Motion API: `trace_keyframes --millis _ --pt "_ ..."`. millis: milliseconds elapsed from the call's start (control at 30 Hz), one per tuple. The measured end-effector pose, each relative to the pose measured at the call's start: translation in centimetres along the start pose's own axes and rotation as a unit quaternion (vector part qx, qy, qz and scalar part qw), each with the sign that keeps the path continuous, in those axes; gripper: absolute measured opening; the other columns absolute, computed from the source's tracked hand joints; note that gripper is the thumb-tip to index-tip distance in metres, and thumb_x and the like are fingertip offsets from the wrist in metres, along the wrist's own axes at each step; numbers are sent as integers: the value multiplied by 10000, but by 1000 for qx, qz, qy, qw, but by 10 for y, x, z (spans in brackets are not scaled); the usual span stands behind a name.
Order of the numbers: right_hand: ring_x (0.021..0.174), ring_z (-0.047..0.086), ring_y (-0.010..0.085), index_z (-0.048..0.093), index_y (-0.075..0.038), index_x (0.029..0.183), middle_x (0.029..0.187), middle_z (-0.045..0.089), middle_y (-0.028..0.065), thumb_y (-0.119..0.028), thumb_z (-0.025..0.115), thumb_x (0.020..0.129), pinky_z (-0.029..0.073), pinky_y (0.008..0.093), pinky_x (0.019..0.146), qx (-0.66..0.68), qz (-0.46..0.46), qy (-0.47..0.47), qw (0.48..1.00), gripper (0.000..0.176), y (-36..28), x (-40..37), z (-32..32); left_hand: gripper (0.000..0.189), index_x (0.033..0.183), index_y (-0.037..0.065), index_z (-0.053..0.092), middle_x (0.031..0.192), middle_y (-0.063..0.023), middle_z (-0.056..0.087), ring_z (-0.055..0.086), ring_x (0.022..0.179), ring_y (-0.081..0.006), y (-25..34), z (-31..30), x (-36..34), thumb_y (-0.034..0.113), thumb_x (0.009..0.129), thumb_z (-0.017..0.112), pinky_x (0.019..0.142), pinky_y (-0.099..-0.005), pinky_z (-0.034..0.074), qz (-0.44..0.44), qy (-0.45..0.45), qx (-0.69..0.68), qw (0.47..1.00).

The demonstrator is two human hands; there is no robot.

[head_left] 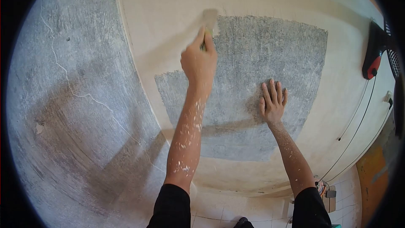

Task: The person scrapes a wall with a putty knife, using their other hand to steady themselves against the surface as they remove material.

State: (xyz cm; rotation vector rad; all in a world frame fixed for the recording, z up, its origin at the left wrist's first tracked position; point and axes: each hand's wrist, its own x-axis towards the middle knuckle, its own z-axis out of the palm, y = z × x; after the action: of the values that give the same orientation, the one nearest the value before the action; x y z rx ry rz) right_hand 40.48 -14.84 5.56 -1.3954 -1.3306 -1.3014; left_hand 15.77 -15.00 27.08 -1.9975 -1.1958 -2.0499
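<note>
My left hand [198,61] is raised against a wall and grips a paintbrush [209,22], whose pale bristles press on the wall at the upper left corner of a bare grey patch [261,55]. The grey patch is surrounded by cream paint [168,12]. My right hand [273,103] lies flat on the grey patch with fingers spread, holding nothing. Both forearms are flecked with white paint.
A rough grey cement surface [71,101] with a thin crack fills the left. A wall fan [377,50] with a red and black base hangs at the right, with cables [358,122] running down the wall. Tiled floor [236,213] shows below.
</note>
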Motion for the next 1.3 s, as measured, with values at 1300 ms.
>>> trace_keyframes --millis 1300 --pt "1482 282 234 489 -239 1468 1567 390 24 -345 437 996 85 481 1231 0 -12 16 1000 487 7 2 3 350 1201 18 689 1059 -185 730 703 1024 -282 -9 -15 -30 274 980 599 902 -346 514 -56 -48 -31 997"
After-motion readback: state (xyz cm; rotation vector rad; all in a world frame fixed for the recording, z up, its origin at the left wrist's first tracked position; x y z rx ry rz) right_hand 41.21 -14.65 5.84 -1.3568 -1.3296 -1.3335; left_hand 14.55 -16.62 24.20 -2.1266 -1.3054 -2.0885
